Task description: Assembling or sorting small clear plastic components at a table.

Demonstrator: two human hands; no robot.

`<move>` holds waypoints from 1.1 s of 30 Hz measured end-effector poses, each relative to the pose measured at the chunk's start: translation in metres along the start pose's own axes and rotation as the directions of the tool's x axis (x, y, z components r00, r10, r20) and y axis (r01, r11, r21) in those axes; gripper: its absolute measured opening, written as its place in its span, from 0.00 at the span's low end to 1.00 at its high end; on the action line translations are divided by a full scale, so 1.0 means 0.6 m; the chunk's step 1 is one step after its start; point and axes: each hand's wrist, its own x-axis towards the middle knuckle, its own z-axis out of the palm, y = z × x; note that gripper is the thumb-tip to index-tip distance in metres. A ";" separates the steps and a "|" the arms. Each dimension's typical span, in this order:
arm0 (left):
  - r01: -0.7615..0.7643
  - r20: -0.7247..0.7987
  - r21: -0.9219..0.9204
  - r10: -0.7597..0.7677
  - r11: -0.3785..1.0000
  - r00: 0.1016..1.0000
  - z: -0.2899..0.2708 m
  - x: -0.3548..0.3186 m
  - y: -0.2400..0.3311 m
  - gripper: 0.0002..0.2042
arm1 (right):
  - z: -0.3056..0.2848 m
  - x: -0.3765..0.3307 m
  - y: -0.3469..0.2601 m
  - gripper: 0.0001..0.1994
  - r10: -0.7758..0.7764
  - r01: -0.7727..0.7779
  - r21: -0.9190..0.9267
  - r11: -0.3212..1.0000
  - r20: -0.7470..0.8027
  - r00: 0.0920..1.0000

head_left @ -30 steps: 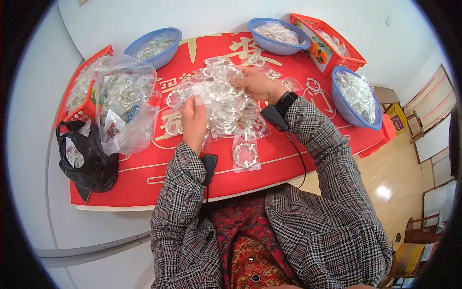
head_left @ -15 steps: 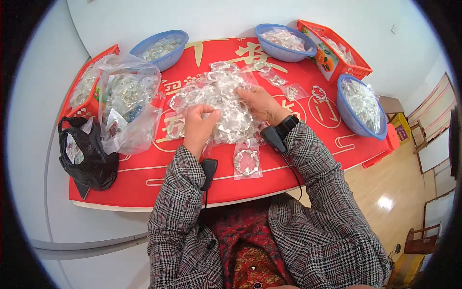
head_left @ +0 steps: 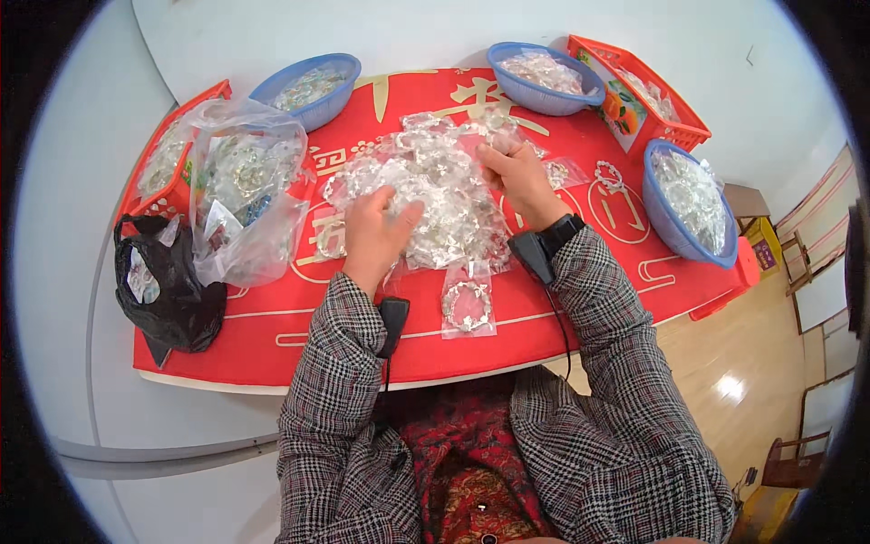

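Note:
A heap of clear plastic packets with silvery bead bracelets [head_left: 439, 213] lies in the middle of the red table [head_left: 372, 358]. My left hand [head_left: 376, 234] rests over the heap's left edge, thumb and fingers apart, holding nothing I can see. At the heap's upper right, my right hand [head_left: 524, 184] has its thumb and fingers pinched together; what is between them, if anything, is hidden against the shiny plastic. Close to me, a single bagged bracelet [head_left: 468, 304] lies flat, apart from my hands. Another bagged bracelet [head_left: 562, 172] and a loose-looking bracelet [head_left: 608, 176] lie right of my right hand.
Blue basins [head_left: 323, 113] of packets stand at the back left, back right and right [head_left: 666, 213]. Red baskets [head_left: 634, 136] flank the table's far corners. On the left are a filled clear bag [head_left: 245, 181] and a black plastic bag [head_left: 172, 304].
My right hand has moved right and slightly away from me, off the heap's middle. My left hand's fingers have spread from a near pinch. The view has shifted slightly.

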 end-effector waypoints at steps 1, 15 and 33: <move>-0.185 -0.032 0.143 0.191 0.972 0.981 0.000 -0.002 -0.001 0.18 | -0.003 0.004 0.009 0.08 0.037 -0.037 -0.033 0.999 -0.001 0.999; 0.253 0.123 -0.399 -0.222 0.881 0.967 0.007 0.002 -0.013 0.12 | 0.023 -0.022 0.015 0.17 -0.100 0.188 -0.593 0.783 0.179 0.979; 0.229 0.175 -0.667 -0.149 0.709 0.973 -0.013 -0.011 0.056 0.09 | 0.056 -0.052 -0.002 0.04 -0.134 0.108 0.386 0.916 0.040 0.990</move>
